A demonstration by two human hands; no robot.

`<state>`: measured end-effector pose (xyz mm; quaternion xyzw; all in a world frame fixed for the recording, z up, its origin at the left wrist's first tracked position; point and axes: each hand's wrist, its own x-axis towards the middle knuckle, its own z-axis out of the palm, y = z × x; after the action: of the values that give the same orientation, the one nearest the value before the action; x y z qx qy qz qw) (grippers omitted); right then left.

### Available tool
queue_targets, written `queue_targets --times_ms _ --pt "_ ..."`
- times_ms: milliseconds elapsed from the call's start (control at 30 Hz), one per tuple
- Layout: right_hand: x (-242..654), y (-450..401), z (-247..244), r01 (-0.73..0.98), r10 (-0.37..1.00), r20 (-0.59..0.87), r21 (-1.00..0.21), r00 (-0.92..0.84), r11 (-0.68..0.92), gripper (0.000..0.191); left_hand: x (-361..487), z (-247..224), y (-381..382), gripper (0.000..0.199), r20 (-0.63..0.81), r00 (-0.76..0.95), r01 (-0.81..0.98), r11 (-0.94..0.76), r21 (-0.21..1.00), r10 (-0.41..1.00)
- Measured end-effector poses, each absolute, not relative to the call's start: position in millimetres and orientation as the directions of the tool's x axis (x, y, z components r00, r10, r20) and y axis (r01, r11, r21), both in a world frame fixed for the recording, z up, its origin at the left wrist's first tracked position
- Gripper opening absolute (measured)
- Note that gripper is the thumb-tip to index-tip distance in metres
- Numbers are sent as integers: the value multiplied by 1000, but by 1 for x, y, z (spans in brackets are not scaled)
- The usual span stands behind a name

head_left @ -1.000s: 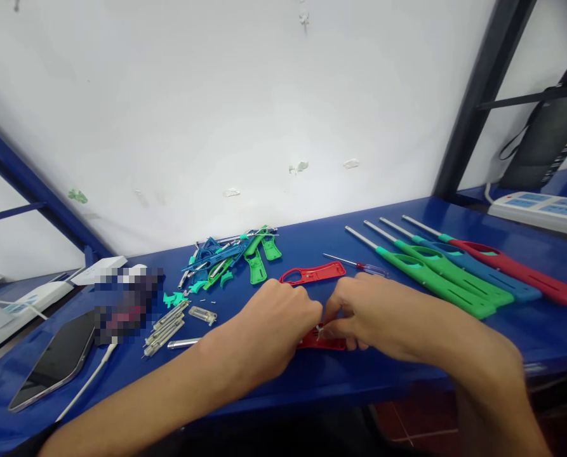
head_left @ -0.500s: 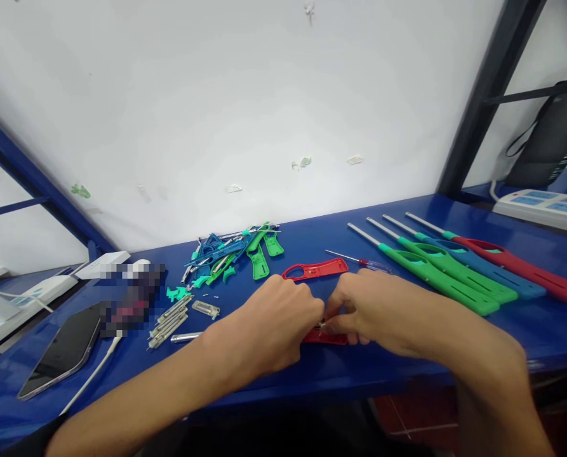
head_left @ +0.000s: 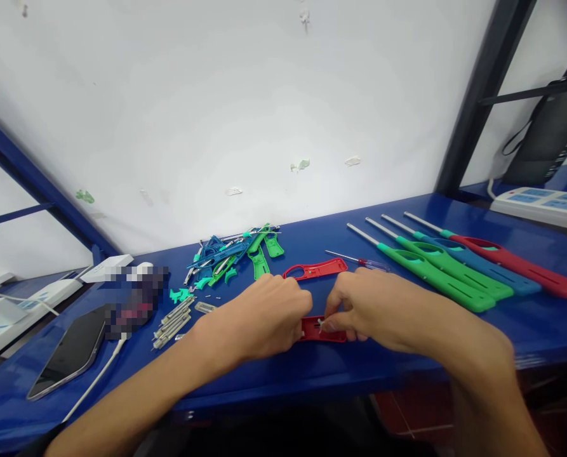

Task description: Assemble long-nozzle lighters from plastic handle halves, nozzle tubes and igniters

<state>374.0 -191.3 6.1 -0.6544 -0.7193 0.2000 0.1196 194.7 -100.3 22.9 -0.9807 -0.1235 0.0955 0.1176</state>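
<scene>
A red lighter-shell half (head_left: 310,329) lies near the table's front edge between my hands. My left hand (head_left: 266,314) is closed around its left end, hiding that end. My right hand (head_left: 359,304) pinches a small whitish part (head_left: 320,323) over the shell's hollow, its other fingers by the shell's right end. Just behind them lies another red shell half (head_left: 324,269) with a loop-shaped end. A screwdriver (head_left: 369,263) with a clear handle rests behind my right hand.
Assembled long lighters, green (head_left: 447,282), blue (head_left: 495,270) and red (head_left: 531,263), lie at right. Blue and green lighter parts (head_left: 230,252) are heaped against the wall. Several fuel tanks (head_left: 173,324), a phone (head_left: 71,352) and a white cable (head_left: 95,381) are at left.
My hands have drawn slightly apart, the left one moving left. More of the red shell half and the small whitish part now shows between them.
</scene>
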Motion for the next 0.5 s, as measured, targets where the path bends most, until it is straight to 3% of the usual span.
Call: queue_targets --times_ms 133,500 --pt "375 -191 7 902 991 -105 -431 -85 31 13 190 20 -99 22 -138 945 265 -941 -210 297" --pt "376 -186 1 860 983 -182 -506 -33 -65 22 169 5 -76 11 39 909 403 -899 171 415"
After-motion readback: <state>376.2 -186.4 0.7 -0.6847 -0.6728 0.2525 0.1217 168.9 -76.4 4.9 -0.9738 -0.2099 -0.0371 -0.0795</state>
